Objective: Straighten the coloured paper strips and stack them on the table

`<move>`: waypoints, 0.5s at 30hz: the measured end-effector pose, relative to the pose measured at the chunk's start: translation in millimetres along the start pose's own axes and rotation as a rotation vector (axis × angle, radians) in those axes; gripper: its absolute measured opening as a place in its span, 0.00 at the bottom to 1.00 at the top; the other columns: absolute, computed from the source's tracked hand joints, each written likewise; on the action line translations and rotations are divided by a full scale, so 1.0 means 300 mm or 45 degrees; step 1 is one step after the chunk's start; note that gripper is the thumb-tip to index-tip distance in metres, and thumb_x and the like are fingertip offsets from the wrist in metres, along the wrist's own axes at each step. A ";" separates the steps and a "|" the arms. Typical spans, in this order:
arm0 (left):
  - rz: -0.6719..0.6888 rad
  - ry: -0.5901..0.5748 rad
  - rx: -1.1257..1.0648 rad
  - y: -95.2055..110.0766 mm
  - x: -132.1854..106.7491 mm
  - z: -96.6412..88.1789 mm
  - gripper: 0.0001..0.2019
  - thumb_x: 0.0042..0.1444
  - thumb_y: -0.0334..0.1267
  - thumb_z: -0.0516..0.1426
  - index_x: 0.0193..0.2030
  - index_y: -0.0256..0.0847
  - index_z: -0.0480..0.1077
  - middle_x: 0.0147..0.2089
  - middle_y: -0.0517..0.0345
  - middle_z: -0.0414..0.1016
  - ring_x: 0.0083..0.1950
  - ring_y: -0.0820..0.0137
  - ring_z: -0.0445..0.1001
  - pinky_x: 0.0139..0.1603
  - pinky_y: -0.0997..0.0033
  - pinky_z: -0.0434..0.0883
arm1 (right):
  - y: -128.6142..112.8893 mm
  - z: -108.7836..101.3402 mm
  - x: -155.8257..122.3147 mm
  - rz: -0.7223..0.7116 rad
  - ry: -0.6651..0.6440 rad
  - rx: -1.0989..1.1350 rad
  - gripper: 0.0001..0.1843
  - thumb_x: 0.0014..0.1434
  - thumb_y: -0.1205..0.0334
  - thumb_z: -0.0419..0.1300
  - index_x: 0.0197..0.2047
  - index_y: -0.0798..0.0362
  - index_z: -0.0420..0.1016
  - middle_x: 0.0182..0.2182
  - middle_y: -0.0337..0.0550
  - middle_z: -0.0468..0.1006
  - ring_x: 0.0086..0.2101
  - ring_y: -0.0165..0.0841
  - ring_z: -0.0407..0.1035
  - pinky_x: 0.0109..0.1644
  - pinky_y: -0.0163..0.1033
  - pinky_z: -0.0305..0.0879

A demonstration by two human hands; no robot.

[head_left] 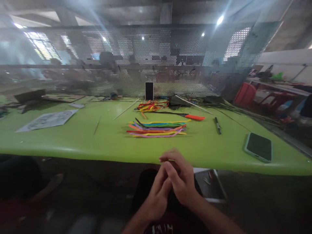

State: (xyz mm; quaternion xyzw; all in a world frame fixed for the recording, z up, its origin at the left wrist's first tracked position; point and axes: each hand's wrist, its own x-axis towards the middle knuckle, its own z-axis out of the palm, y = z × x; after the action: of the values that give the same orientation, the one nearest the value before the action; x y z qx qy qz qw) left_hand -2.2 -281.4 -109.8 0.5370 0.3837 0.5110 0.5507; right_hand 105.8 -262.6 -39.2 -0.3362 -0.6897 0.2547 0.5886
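Note:
My left hand (158, 196) and my right hand (182, 182) are clasped together just at the near edge of the table, above my lap. The right hand's fingers fold over the left hand, whose fingers are largely covered. Both look closed, and no object shows in either. Beyond them lies a row of flat coloured strips (158, 131) in purple, yellow, red, orange, green, blue and black, side by side across the tabletop. Behind these is a tangled heap of red, yellow and orange strips (149, 106). A knife or cutter with an orange handle (195, 117) rests beside the heap.
The green table (73, 139) carries a phone (258, 147) and a pen (217, 125) at right, a printed sheet (48, 120) and thin sticks (125, 109) at left. Another dark-screened device (149, 90) stands upright against the perforated screen (156, 58). Someone's arm (48, 187) shows at lower left.

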 end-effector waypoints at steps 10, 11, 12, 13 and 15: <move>0.134 -0.608 0.212 0.069 -0.057 0.014 0.36 0.59 0.55 0.60 0.69 0.39 0.59 0.65 0.40 0.62 0.66 0.50 0.62 0.67 0.48 0.63 | 0.038 0.031 -0.137 0.351 0.281 0.160 0.21 0.69 0.49 0.53 0.31 0.49 0.80 0.19 0.41 0.73 0.20 0.33 0.66 0.31 0.42 0.66; 0.143 -0.598 0.262 0.068 -0.052 0.024 0.37 0.57 0.53 0.62 0.69 0.38 0.59 0.65 0.39 0.62 0.66 0.50 0.62 0.67 0.48 0.64 | 0.034 0.027 -0.125 0.318 0.245 0.153 0.21 0.68 0.50 0.54 0.28 0.49 0.79 0.17 0.39 0.70 0.19 0.32 0.63 0.29 0.42 0.64; 0.152 -0.585 0.309 0.070 -0.048 0.034 0.38 0.55 0.51 0.63 0.68 0.37 0.59 0.64 0.39 0.63 0.66 0.49 0.62 0.67 0.48 0.64 | 0.027 0.020 -0.110 0.286 0.195 0.157 0.22 0.68 0.51 0.54 0.25 0.50 0.76 0.15 0.38 0.68 0.18 0.32 0.62 0.28 0.41 0.62; 0.156 -0.576 0.352 0.076 -0.044 0.042 0.39 0.54 0.50 0.64 0.69 0.36 0.59 0.64 0.38 0.63 0.66 0.49 0.62 0.67 0.48 0.64 | 0.019 0.013 -0.093 0.268 0.144 0.170 0.23 0.68 0.51 0.54 0.23 0.50 0.74 0.15 0.38 0.67 0.18 0.31 0.61 0.27 0.40 0.60; 0.148 -0.554 0.427 0.100 -0.037 0.050 0.37 0.54 0.48 0.64 0.68 0.36 0.60 0.64 0.39 0.63 0.65 0.49 0.63 0.66 0.48 0.65 | 0.004 -0.002 -0.060 0.286 0.086 0.256 0.24 0.67 0.51 0.54 0.22 0.51 0.73 0.15 0.38 0.67 0.19 0.30 0.61 0.26 0.38 0.59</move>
State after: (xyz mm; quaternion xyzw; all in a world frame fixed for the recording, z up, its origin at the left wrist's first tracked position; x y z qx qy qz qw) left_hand 5.9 -298.2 -79.8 0.7387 0.3042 0.3440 0.4934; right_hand 107.9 -275.7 -51.6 -0.3591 -0.5984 0.3753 0.6100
